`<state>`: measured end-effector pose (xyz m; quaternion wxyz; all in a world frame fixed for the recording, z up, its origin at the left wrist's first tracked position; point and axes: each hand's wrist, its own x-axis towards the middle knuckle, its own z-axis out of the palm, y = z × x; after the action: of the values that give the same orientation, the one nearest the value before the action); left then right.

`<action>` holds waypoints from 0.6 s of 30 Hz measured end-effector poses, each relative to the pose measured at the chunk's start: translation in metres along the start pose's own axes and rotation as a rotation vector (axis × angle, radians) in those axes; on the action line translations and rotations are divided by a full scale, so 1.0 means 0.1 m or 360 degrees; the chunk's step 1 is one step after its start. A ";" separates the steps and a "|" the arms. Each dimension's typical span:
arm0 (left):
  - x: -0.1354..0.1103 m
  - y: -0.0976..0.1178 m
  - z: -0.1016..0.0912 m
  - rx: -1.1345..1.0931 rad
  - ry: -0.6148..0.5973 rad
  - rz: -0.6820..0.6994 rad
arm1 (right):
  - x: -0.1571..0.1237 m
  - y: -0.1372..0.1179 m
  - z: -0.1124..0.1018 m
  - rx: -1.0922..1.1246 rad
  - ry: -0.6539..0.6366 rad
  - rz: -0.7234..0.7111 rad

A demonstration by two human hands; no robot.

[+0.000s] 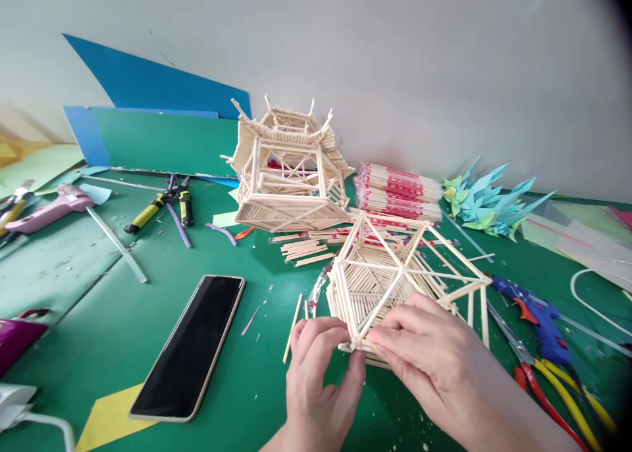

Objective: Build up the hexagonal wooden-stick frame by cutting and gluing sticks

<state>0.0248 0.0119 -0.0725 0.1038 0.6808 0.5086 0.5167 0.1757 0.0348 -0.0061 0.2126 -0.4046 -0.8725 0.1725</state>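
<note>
A hexagonal frame of wooden sticks (395, 268) lies tilted on the green table (148, 307), near the front centre. My left hand (316, 366) pinches the frame's near corner with thumb and fingers. My right hand (424, 353) grips the same corner from the right, fingers closed on the sticks. Behind the frame stands a finished stick pavilion model (286, 169).
A phone (190, 347) lies face up at the left. Loose sticks (303, 249) and wrapped chopstick bundles (399, 192) sit mid-table. A blue glue gun (538, 317) and red-yellow pliers (557, 389) are at the right, a pink glue gun (49, 208) and cutters (158, 208) at the left. Origami cranes (488, 202) sit by the wall.
</note>
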 end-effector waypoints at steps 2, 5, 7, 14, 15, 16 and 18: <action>0.00 0.00 -0.01 0.0002 -0.0001 0.0004 | 0.00 -0.01 -0.01 -0.0005 -0.0034 0.0014; 0.01 0.00 -0.02 0.0022 -0.0013 0.0012 | 0.00 -0.01 -0.02 -0.0002 -0.0034 0.0021; 0.01 -0.01 -0.02 0.0036 -0.0029 0.0020 | 0.00 -0.01 -0.01 -0.0002 -0.0040 0.0015; 0.00 -0.01 -0.02 0.0024 -0.0024 0.0022 | 0.00 0.00 0.00 -0.0015 -0.0092 0.0042; 0.00 -0.01 -0.02 0.0019 -0.0022 0.0023 | 0.00 -0.01 -0.01 -0.0016 -0.0096 0.0045; 0.00 -0.01 -0.02 0.0017 -0.0022 0.0023 | 0.00 -0.01 -0.01 -0.0015 -0.0103 0.0048; 0.00 -0.01 -0.02 0.0017 -0.0018 0.0030 | 0.00 -0.01 -0.01 -0.0015 -0.0100 0.0059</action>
<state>0.0229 0.0115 -0.0723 0.0981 0.6890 0.5044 0.5112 0.1758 0.0339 -0.0045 0.1800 -0.4160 -0.8720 0.1849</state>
